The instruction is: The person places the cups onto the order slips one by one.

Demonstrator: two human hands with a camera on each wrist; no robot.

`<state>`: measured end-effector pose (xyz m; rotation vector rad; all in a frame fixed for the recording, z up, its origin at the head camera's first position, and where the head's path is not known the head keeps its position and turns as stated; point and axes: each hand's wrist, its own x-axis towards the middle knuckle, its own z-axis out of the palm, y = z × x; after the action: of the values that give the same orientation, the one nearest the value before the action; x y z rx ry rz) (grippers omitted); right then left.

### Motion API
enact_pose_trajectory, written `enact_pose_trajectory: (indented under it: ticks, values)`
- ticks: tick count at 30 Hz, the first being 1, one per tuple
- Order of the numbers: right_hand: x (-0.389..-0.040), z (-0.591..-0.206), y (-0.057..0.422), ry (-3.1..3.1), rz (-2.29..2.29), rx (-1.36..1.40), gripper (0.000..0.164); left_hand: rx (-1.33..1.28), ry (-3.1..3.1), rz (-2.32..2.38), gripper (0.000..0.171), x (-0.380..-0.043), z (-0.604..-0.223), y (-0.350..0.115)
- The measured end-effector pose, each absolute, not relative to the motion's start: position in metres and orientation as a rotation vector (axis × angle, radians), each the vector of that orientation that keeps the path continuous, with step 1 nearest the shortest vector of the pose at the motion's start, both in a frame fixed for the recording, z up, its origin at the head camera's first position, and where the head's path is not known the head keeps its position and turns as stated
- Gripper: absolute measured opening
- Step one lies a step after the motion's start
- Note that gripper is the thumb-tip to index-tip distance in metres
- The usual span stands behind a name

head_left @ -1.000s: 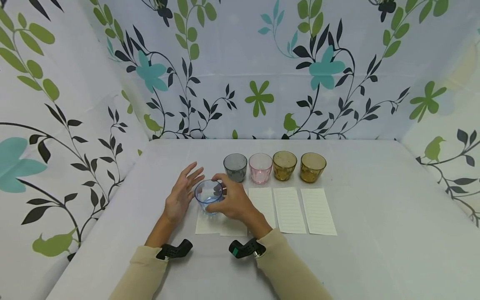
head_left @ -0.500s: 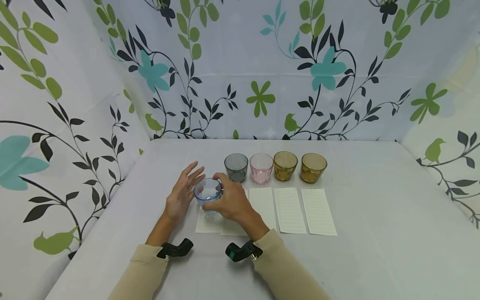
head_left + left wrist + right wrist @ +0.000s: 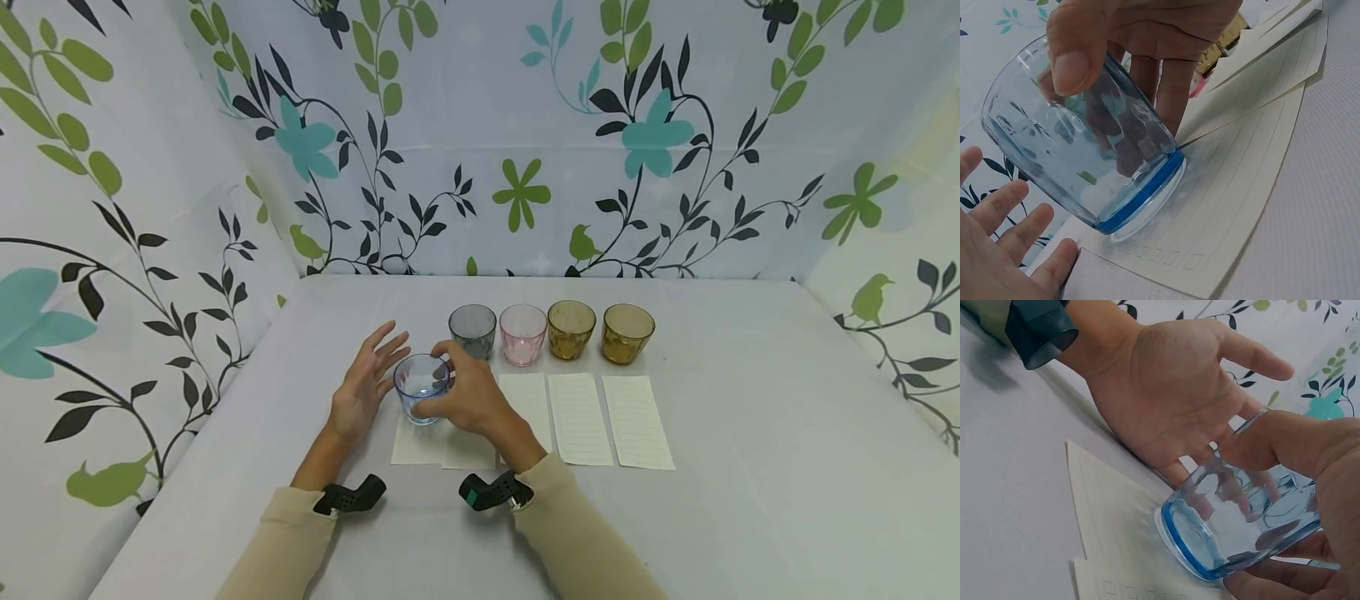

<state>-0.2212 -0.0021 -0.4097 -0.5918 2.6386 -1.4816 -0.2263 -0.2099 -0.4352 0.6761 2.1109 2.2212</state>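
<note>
A clear blue drinking glass (image 3: 421, 385) stands upright over the leftmost paper slip (image 3: 415, 448). My right hand (image 3: 472, 398) grips it from the right, with the thumb on the near side and the fingers round the far side. Beside the glass on the left, my left hand (image 3: 362, 392) has its fingers spread and relaxed. In the left wrist view the base of the blue glass (image 3: 1141, 203) is at the lined paper (image 3: 1210, 206); whether it touches I cannot tell. The right wrist view has the open left palm (image 3: 1172, 394) facing the glass.
Behind the slips stand a grey glass (image 3: 472, 325), a pink glass (image 3: 522, 335) and two amber glasses, one (image 3: 572, 331) left of the other (image 3: 627, 335). More lined slips (image 3: 580, 421) lie in a row to the right. A patterned cloth (image 3: 517, 150) hangs behind the white table (image 3: 750, 467).
The right hand and the blue glass shifted slightly left, then back a little to the right. The left hand stayed nearly still, and the other glasses stayed in place.
</note>
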Motion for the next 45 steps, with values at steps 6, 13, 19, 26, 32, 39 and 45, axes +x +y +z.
enact_pose_trajectory:
  ticks: [6,13,19,26,32,39,45]
  values:
    - [-0.2182,-0.4069,-0.0091,2.759,-1.337,-0.621,0.072,0.681,2.128,2.213,0.059,-0.2264,-0.4331,-0.2087]
    - [-0.2176,-0.4039,-0.0126,2.788,-1.317,-0.598,0.072,0.677,2.126,2.222,0.06,-0.2258,-0.4333,-0.2089]
    - [-0.2187,-0.4045,-0.0118,2.77,-1.335,-0.589,0.073,0.674,2.133,2.214,0.059,-0.2243,-0.4342,-0.2098]
    - [-0.2192,-0.4035,-0.0099,2.729,-1.333,-0.609,0.087,0.698,2.121,2.217,0.059,-0.2255,-0.4338,-0.2097]
    - [-0.2193,-0.4036,-0.0071,2.689,-1.322,-0.612,0.095,0.723,2.077,2.219,0.06,-0.2255,-0.4327,-0.2087]
    - [-0.2186,-0.407,-0.0095,2.639,-1.305,-0.646,0.094,0.771,2.012,2.23,0.059,-0.2254,-0.4334,-0.2082]
    - [-0.2178,-0.4087,-0.0105,2.643,-1.292,-0.648,0.096,0.795,1.999,2.229,0.059,-0.2262,-0.4348,-0.2084]
